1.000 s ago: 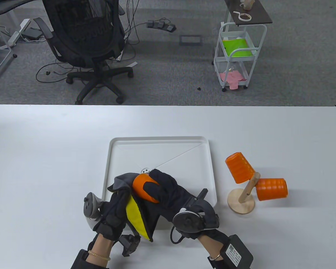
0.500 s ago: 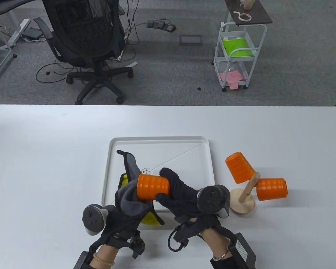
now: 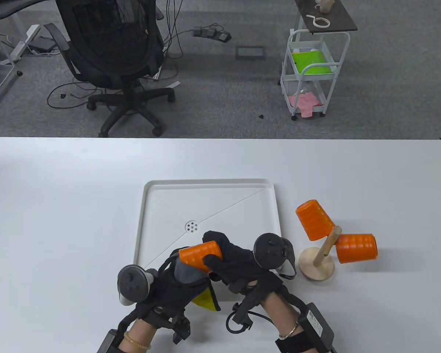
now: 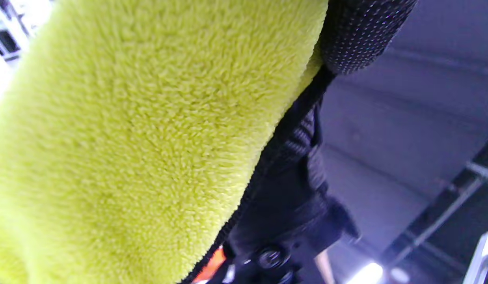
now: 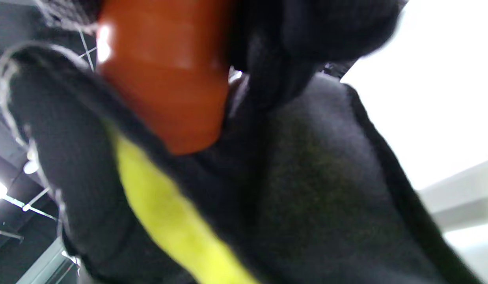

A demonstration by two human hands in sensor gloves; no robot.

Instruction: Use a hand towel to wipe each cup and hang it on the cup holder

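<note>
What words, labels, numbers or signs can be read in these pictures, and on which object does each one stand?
No text can be read in any view.
White label on the black box strapped to the right wrist: print and a code mark, too small to read.
Orange cup, hand towel, wooden cup holder, white tray: no text shows.

Bare table (image 3: 58,206) left & far side; cup holder (image 3: 318,263) w/ two hung cups just right of tray (image 3: 209,184).
</note>
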